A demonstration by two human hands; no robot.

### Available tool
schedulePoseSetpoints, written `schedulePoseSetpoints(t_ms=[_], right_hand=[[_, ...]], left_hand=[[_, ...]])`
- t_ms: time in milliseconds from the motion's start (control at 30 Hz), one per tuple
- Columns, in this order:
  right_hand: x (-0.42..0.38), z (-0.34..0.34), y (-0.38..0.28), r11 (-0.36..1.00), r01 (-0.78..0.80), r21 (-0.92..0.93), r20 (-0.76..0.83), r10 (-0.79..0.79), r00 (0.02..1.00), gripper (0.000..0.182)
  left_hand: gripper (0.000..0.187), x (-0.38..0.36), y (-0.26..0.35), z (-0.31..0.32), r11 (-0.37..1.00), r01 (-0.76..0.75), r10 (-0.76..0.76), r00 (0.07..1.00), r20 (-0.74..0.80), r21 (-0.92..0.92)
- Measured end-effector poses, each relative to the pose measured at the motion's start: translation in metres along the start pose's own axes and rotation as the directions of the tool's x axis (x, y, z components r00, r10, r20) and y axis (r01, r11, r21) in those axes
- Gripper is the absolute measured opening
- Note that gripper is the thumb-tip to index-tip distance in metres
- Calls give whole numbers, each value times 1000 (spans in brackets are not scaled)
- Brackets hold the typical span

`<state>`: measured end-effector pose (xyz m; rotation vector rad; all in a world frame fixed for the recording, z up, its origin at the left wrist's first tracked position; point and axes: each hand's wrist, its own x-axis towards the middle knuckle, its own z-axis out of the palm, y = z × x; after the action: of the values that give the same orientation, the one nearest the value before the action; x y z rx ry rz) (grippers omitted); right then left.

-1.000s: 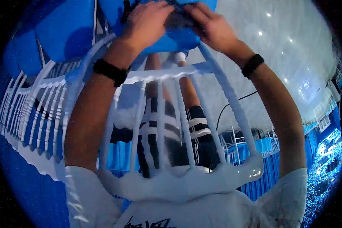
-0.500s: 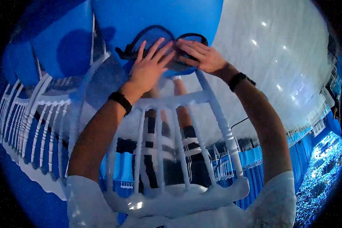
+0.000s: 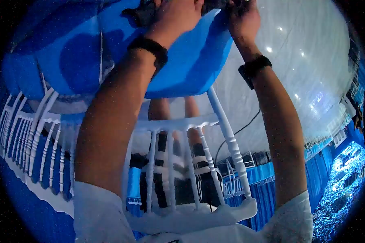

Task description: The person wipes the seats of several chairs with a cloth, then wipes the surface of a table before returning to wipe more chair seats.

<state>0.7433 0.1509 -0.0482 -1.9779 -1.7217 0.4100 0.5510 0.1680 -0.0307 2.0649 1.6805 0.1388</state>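
Note:
At the top edge of the head view is a black item with straps point(image 3: 140, 15), partly cut off by the frame; its exact kind I cannot make out. My left hand point(image 3: 177, 19) is closed on it with bent fingers, some of them out of view. My right hand point(image 3: 245, 25) is raised to its right, fingers curled at the black material. Below the hands lies a smooth blue surface point(image 3: 182, 65), like a chair seat. The white spindle back point(image 3: 178, 123) of a chair stands between my arms, close to my body.
More white spindle chairs point(image 3: 48, 121) with blue seats point(image 3: 77, 60) line the left. A shiny whitish surface point(image 3: 300, 81) spreads at the right. A dark cable point(image 3: 247, 124) runs behind the chair. Blue fringed cloth point(image 3: 257, 174) and bright blue glitter point(image 3: 342, 174) are lower right.
Both hands have moved up and away from my body with the black item, which now leaves the frame at the top. The hands are further apart, and my fingers are more curled.

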Motion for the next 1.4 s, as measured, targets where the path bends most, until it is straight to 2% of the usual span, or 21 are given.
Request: schedulePoseSetpoints(t_ms=[33,67,100,167,300,367,433,500,600,667,700,800,867,900,933,1000,1133,1167,1233,1333,1400], right_hand=[[5,8,-5,995,-94,-8,-29,94,995,43],[7,10,-9,995,27,94,8,-28,1000,41],[7,18,-14,997,18,74,128,-28,991,43],[-10,29,-30,958,217,-187,19,-217,976,45],[-27,23,-61,942,335,-18,39,-334,942,49],[-38,21,-76,917,396,56,92,-400,912,50],[-60,26,-85,893,444,-73,240,-417,877,59],[-80,37,-98,879,473,53,314,-465,828,53],[-107,42,-119,801,581,146,408,-584,702,43],[-128,57,-123,732,643,225,504,-652,566,39],[-126,59,-123,720,658,221,474,-669,572,36],[-116,69,-113,655,729,196,375,-737,562,31],[-96,66,-99,641,748,171,326,-753,571,32],[-85,59,-91,635,756,157,306,-759,574,33],[-75,49,-84,671,727,149,397,-714,577,36],[-55,34,-60,692,716,88,409,-681,608,40],[-27,13,-10,786,616,-60,269,-581,768,51],[-18,-5,-10,898,439,29,409,-412,815,49],[-11,-10,-2,968,250,-28,310,-229,923,49],[-36,6,23,980,196,32,19,-196,980,50],[-60,-1,25,999,33,27,141,-36,989,53]], left_hand=[[55,13,-2,-7,996,87,-87,991,99,-1],[54,16,-7,-11,996,92,-93,992,82,16],[54,11,-15,-8,999,20,-20,1000,19,30],[53,-3,-30,-6,990,-121,129,986,-108,78],[53,-33,-58,-22,962,-219,244,957,-155,161],[56,-49,-79,-28,945,-212,239,967,-87,249],[60,-67,-106,-29,929,-227,254,965,-58,294],[64,-91,-141,-24,915,-262,295,953,-65,308],[59,-128,-184,-17,944,-305,317,943,-99,123],[61,-166,-199,-2,977,-210,212,976,-59,39],[62,-178,-201,3,987,-158,158,987,-37,-3],[67,-182,-177,13,991,-112,103,986,-131,-69],[67,-173,-178,35,946,7,-50,991,-125,-325],[67,-168,-177,42,964,2,-40,990,-136,-267],[66,-160,-170,43,978,-2,-29,989,-147,-208],[63,-110,-114,8,945,-121,175,972,-159,303],[59,-35,-58,22,958,-116,157,977,-143,261],[62,-22,-44,26,952,-134,177,974,-138,274],[54,-6,-10,12,961,-257,268,957,-115,105],[56,0,18,26,956,-286,291,950,-108,61],[55,-12,29,20,932,-358,362,924,-120,56]])
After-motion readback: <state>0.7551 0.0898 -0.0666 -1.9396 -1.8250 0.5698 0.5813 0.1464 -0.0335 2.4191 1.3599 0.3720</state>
